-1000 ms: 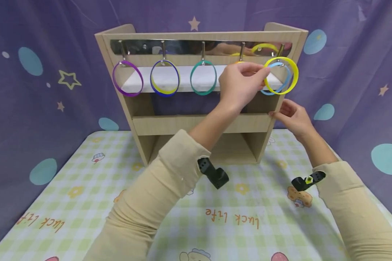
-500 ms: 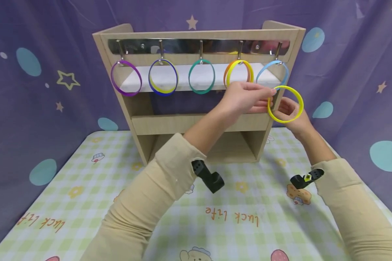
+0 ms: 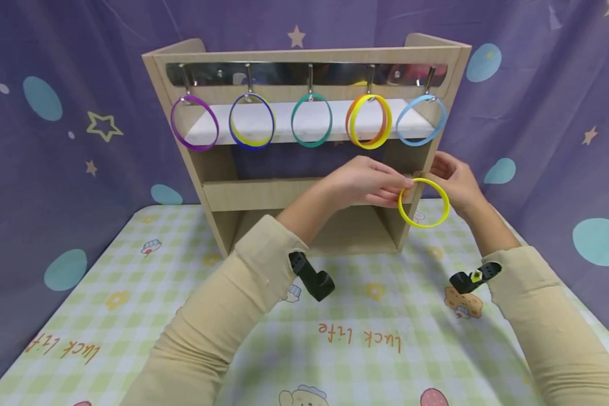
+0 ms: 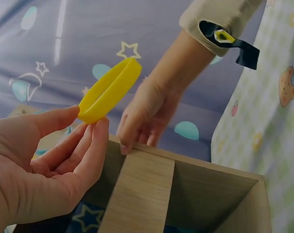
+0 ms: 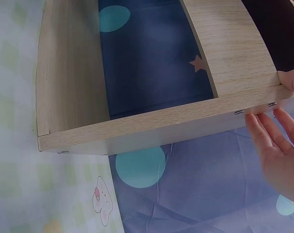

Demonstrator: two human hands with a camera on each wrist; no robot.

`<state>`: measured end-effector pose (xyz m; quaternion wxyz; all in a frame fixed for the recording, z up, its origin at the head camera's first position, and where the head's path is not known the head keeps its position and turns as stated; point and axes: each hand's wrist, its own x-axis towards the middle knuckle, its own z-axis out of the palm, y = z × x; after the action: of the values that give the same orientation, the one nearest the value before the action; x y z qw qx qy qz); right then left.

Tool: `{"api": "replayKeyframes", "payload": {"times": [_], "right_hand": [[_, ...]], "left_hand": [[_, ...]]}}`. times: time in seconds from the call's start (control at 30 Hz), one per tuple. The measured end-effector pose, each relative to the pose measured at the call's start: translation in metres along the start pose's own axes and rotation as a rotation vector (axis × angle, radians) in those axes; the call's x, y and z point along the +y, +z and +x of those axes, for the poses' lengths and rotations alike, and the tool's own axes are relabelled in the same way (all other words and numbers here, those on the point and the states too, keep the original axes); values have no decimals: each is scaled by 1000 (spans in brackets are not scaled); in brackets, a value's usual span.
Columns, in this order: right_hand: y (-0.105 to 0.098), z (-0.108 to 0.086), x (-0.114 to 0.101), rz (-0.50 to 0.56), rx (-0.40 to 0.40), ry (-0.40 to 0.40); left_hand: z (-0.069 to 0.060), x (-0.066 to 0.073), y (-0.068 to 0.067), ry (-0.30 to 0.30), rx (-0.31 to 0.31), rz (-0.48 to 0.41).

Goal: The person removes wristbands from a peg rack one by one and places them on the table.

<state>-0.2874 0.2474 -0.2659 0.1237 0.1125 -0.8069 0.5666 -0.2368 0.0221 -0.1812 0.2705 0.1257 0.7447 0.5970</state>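
My left hand pinches a yellow wristband between thumb and fingertips, in front of the shelf's right side. In the left wrist view the yellow wristband stands tilted above the fingertips of the left hand. My right hand holds the right side panel of the wooden shelf. In the right wrist view, the right hand has its thumb on the panel's front edge and its fingers against the outer face. Wristbands hang on the hooks: purple, blue with yellow, green, orange with yellow, light blue.
A shiny metal hook rail runs across the shelf's upper front. Behind it lies a white shelf board. The shelf stands on a checked tablecloth, with a purple curtain behind and at both sides.
My left hand has drawn the yellow wristband down from in front of the light blue one at the rightmost hook, to below hook height. The right hand stays at the side panel.
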Motion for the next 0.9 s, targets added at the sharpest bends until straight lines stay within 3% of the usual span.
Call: {"api": "replayKeyframes", "payload": {"times": [0.13,0.5,0.63,0.9], "right_hand": [[1,-1,-1,-37,-4,31],[2,1,-1,5,1,-1],[3,1,-1,-2,2,8],[1,1,-2,-12,1,26]], "left_hand": [[3,-8,-2,-21,-26,5],[9,-30,-11,-68,-18,-72],[13,-41,-15,-95,-36,-84],[18,-69,-19,-150,-13,-146]]}}
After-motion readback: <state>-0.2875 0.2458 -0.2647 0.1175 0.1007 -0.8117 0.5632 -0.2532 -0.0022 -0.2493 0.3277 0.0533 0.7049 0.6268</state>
